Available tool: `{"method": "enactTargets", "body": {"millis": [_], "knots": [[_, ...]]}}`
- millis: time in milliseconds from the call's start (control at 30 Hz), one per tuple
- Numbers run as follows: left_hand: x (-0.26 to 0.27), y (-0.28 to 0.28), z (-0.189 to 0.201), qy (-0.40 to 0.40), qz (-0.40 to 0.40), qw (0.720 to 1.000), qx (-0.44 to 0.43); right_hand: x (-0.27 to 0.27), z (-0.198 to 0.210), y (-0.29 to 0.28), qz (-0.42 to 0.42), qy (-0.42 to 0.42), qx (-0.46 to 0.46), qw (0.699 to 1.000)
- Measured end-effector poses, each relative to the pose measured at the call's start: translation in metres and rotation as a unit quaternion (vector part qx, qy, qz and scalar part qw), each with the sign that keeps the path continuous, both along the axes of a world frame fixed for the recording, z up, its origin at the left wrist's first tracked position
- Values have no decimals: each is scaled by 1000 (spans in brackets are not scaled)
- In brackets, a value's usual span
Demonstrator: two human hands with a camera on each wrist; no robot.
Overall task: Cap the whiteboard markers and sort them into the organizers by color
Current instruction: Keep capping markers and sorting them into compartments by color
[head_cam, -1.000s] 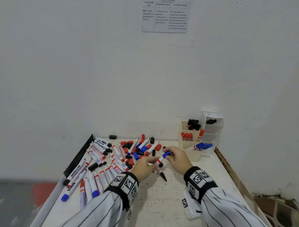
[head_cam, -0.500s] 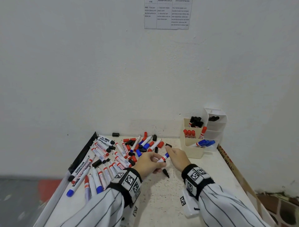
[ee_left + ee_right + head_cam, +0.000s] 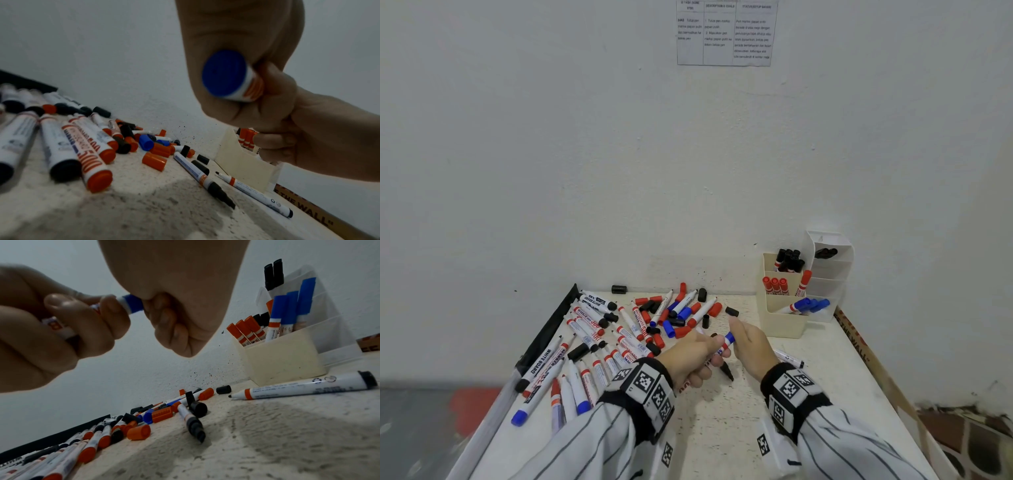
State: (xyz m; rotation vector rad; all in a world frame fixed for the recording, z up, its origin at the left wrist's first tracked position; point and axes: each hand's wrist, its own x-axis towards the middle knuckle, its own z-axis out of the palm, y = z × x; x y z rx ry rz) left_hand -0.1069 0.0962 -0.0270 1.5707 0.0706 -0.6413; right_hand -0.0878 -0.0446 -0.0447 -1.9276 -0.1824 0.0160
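Just above the middle of the table, my left hand (image 3: pixel 705 354) grips the white barrel of a blue marker (image 3: pixel 127 305). At that marker's far end, my right hand (image 3: pixel 739 339) has its fingers curled round the blue cap (image 3: pixel 729 338). The left wrist view shows the marker's blue butt end (image 3: pixel 224 78) sticking out of my fist. A cream organizer (image 3: pixel 784 327) at the back right holds blue markers (image 3: pixel 808 305) in front, red ones (image 3: pixel 774 285) in the middle and black ones (image 3: pixel 789 260) behind. Beside it stands a white organizer (image 3: pixel 828 277).
A pile of loose markers and red, blue and black caps (image 3: pixel 654 318) covers the table's left and back. An uncapped black marker (image 3: pixel 726 370) lies under my hands, and another uncapped marker (image 3: pixel 789 359) lies right of them. A cardboard strip (image 3: pixel 859 346) lines the right edge.
Both hands have drawn slightly toward me with the blue marker between them, and my right hand's fingers have curled tighter on the cap. The pile has not moved.
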Motion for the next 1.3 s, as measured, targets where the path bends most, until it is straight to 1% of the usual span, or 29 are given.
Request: {"method": "enactTargets", "body": {"millis": [133,200,267,333,467,533,600,667,700,733,800,833,867,900,933,1033,1067,1100,1167,1233,1300], "knots": [[2,-3,-1,40,-5,999,-20,3,-3,-5,39,-15,-9,999],[3,-6,-2,64,-2,997,-52,4,1,-8,56,-28,-20,998],[5,-10,-1,89,-5,991,-98,4,4,-12,74,-30,-13,997],[6,-14,0,75,-6,992,-101,6,5,-16,92,-32,-26,995],[14,-25,-7,-7,9,999,-50,16,11,-30,92,-31,-66,993],[21,-32,-9,-69,17,997,20,20,20,-39,84,-34,-57,994],[27,-37,-9,-118,17,988,100,24,32,-48,69,-55,-55,995],[31,-37,-14,-147,10,978,149,32,44,-58,13,-108,-78,991],[33,-35,-20,-167,-5,969,184,36,50,-64,-28,-144,-92,985],[35,-33,-27,-195,-35,947,253,41,55,-70,-68,-185,-102,975],[40,-27,-43,-232,-106,874,414,47,62,-83,-134,-268,-114,947],[40,-25,-45,-236,-129,847,458,50,63,-88,-158,-297,-125,933],[40,-24,-47,-237,-150,831,480,53,63,-93,-174,-312,-139,924],[40,-22,-47,-238,-166,825,485,55,61,-96,-179,-313,-155,920],[41,-22,-48,-239,-176,826,480,56,58,-98,-175,-306,-172,920],[43,-20,-52,-224,-180,838,463,60,44,-102,-144,-266,-225,926],[44,-20,-53,-223,-178,838,464,61,40,-102,-135,-256,-255,923],[43,-22,-52,-226,-176,838,465,61,37,-102,-133,-242,-300,913],[44,-23,-52,-241,-174,834,466,61,35,-101,-152,-203,-391,885],[41,-23,-53,-244,-194,824,472,60,34,-100,-178,-160,-439,866],[40,-22,-56,-280,-200,808,478,63,32,-100,-189,-112,-464,858]]}}
